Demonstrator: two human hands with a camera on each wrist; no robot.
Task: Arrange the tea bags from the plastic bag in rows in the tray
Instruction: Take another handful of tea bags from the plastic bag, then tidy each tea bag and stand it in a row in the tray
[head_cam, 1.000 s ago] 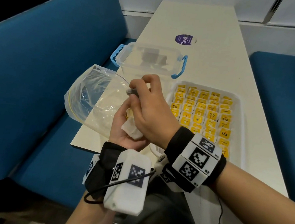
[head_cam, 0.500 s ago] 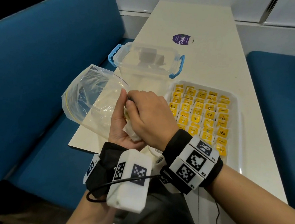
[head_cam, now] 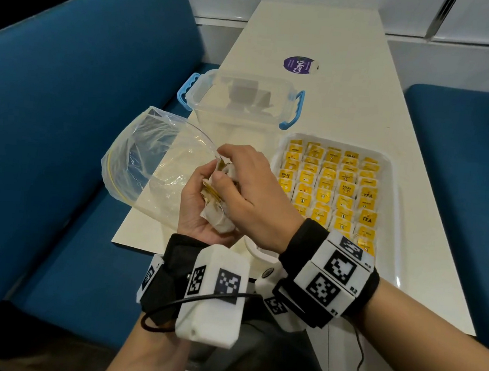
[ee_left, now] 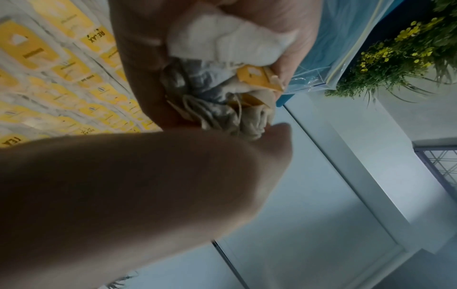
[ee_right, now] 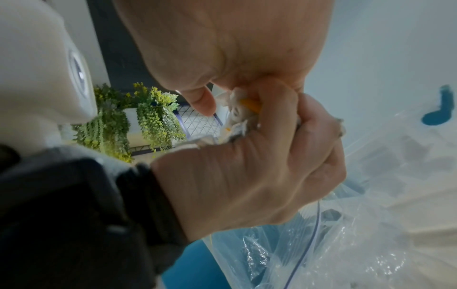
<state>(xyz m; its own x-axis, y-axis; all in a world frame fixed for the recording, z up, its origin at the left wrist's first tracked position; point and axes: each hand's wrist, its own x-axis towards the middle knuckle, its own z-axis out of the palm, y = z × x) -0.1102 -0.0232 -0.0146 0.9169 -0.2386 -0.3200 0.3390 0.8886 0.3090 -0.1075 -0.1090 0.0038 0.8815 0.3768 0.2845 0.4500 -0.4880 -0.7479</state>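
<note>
while left hand (head_cam: 197, 205) cups tea bags (head_cam: 219, 218), right fingers (head_cam: 228, 157) pinch

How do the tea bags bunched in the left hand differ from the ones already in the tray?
The tea bags in the left hand are crumpled in a loose clump, strings tangled; the tea bags in the tray lie flat in neat rows. The clump's yellow tags point every way, while the tray ones all face up. The left hand grips the clump above the table, and the right hand picks at it; the tray ones lie untouched. Both have yellow tags.
</note>
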